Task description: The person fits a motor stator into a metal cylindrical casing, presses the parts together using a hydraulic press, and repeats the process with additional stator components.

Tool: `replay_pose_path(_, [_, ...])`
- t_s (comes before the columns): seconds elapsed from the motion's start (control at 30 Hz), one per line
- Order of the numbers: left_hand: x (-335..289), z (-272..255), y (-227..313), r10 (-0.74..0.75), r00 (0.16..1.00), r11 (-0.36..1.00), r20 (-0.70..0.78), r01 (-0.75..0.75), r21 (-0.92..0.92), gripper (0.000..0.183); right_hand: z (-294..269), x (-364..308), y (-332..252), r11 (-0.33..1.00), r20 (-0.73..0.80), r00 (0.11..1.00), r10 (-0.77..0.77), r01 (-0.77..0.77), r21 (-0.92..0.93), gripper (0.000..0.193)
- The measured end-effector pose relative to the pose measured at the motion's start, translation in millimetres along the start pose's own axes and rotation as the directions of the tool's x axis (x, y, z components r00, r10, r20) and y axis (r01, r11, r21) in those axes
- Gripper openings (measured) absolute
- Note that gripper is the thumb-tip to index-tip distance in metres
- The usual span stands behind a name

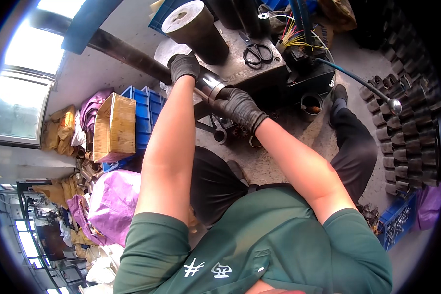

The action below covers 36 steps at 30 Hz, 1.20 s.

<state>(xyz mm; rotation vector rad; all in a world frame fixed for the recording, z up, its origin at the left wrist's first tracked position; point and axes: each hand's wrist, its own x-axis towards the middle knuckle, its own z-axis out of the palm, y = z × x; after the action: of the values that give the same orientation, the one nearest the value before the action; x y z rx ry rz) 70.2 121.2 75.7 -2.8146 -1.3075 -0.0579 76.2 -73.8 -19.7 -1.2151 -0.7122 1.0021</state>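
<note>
Black scissors, cardboard box, purple bag.

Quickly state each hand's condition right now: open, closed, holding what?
Dark-gloved left hand: closed over the shiny silver metal cylinder.
Dark-gloved right hand: closed on that cylinder's near end.

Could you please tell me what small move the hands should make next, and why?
Probably a slight, straight slide of the shiny sleeve along the dark bar: the two lie in line, with the left hand over the sleeve's far part and the right hand at its near end.
</note>
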Motion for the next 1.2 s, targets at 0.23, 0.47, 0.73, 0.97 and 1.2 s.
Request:
replay_pose_path(0.23, [3, -2, 1, -0.123, 0.992, 0.991, 0.003, 0.123, -0.051, 0.046, 22, -18, 6, 0.893, -0.281, 0.95, -0.132, 0.238, 0.382, 0.04])
replay_pose_path(0.47, [-7, 3, 0, -0.215, 0.976, 0.96, -0.023, 0.207, -0.188, 0.051, 25, 21, 6, 0.857, -0.111, 0.994, -0.016, 0.071, 0.51, 0.023])
replay_pose_path(0.73, [13, 19, -14, -0.123, 0.992, 0.985, -0.025, 0.119, -0.124, 0.043, -1, 51, 26, 0.727, 0.189, 0.982, -0.008, -0.124, 0.675, 0.039])
replay_pose_path(0.97, [41, 50, -52, 0.005, 0.995, 0.996, -0.095, -0.013, -0.084, 0.034, 11, 36, -31, 0.922, 0.224, 0.912, -0.343, 0.372, -0.103, 0.084])
replay_pose_path(1.2, [51, 50, -48, -0.045, 0.996, 0.994, -0.079, 0.037, -0.1, 0.037, 1, 47, -26, 0.894, 0.286, 0.914, -0.288, 0.364, -0.263, 0.067])
